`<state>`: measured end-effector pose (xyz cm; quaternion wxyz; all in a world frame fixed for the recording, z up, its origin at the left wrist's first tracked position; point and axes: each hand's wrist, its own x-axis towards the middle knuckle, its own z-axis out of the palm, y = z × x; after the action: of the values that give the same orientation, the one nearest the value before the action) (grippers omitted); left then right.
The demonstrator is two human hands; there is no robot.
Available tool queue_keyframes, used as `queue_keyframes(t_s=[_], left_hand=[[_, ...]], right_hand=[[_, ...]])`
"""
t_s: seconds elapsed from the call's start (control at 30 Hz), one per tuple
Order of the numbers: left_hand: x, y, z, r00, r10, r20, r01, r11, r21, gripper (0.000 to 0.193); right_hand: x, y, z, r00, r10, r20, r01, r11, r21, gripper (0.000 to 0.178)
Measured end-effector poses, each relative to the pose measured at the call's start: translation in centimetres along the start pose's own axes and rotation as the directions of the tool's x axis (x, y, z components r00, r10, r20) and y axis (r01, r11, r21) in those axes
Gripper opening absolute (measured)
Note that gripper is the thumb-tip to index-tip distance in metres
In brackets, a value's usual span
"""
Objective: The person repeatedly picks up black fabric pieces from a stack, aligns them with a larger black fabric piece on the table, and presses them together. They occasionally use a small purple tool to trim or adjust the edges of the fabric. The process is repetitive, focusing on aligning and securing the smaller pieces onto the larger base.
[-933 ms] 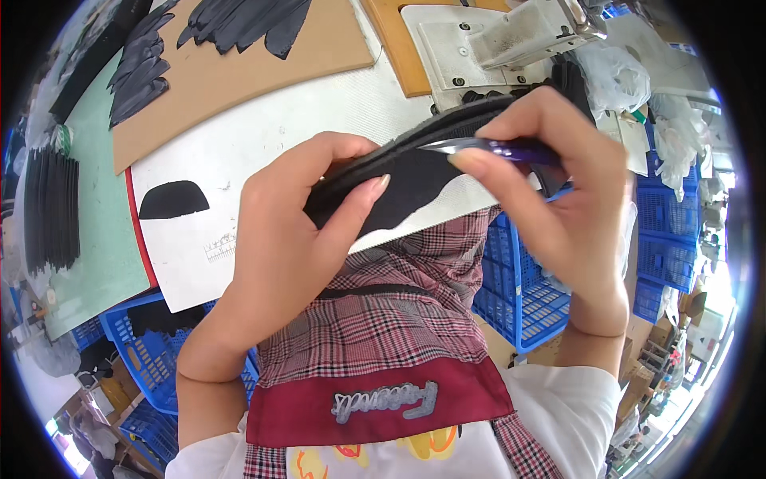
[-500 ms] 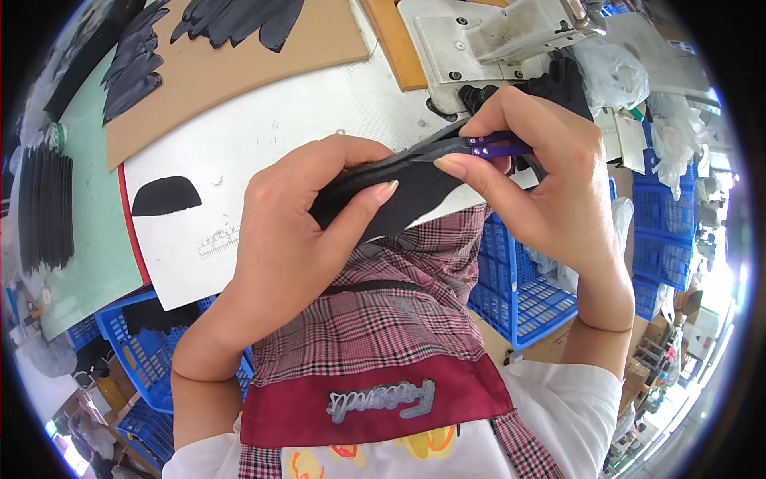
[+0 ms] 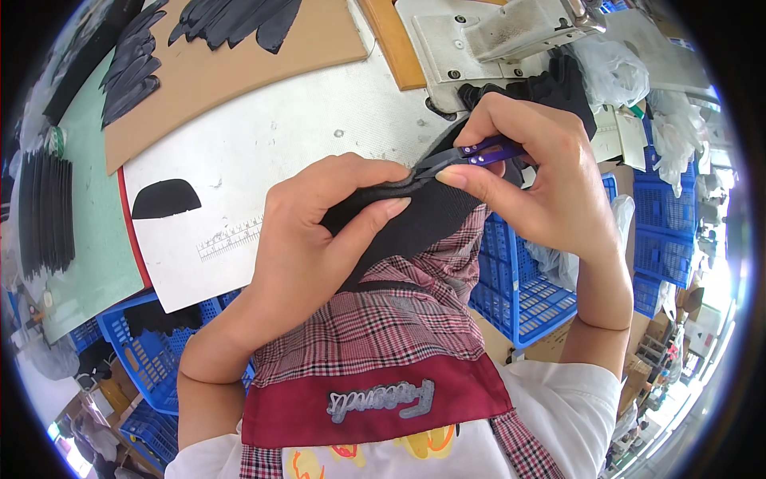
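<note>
My left hand (image 3: 299, 231) pinches a piece of black fabric (image 3: 419, 223) between thumb and forefinger along its folded upper edge. The fabric hangs over the front of the white table, in front of my plaid apron. Purple-handled thread snips (image 3: 488, 152) are gripped in my right hand (image 3: 550, 180). Their dark blades point left and meet the fabric edge just beside my left fingertips. My right thumb presses near the blades; the other fingers curl around the handles and are partly hidden.
A sewing machine (image 3: 511, 36) stands at the back right, with black gloves (image 3: 550, 84) beside it. On the white table (image 3: 279, 144) lie a black half-round piece (image 3: 167, 199) and a brown board (image 3: 263, 76) bearing dark glove-like pieces. Blue crates (image 3: 523, 295) stand below, at both sides.
My left hand has shifted right along the fabric, closer to the blades. The snips have moved slightly left and down, and the fabric hangs lower over the apron.
</note>
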<state>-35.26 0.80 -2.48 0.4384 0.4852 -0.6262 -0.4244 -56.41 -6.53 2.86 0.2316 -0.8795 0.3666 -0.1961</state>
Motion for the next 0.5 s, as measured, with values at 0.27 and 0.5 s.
queue_keyframes(t_s=[0.27,0.5], left_hand=[[0.3,-0.5,0.1,0.999,0.033,0.033,-0.034,0.999,0.024,0.020],[0.4,-0.5,0.1,0.995,0.090,0.040,-0.094,0.988,0.122,0.021]], right_hand=[[-0.1,0.2,-0.9,0.997,-0.055,0.053,0.060,0.995,-0.081,0.027],[0.1,-0.3,-1.3,0.993,-0.094,0.068,0.105,0.980,-0.169,0.027]])
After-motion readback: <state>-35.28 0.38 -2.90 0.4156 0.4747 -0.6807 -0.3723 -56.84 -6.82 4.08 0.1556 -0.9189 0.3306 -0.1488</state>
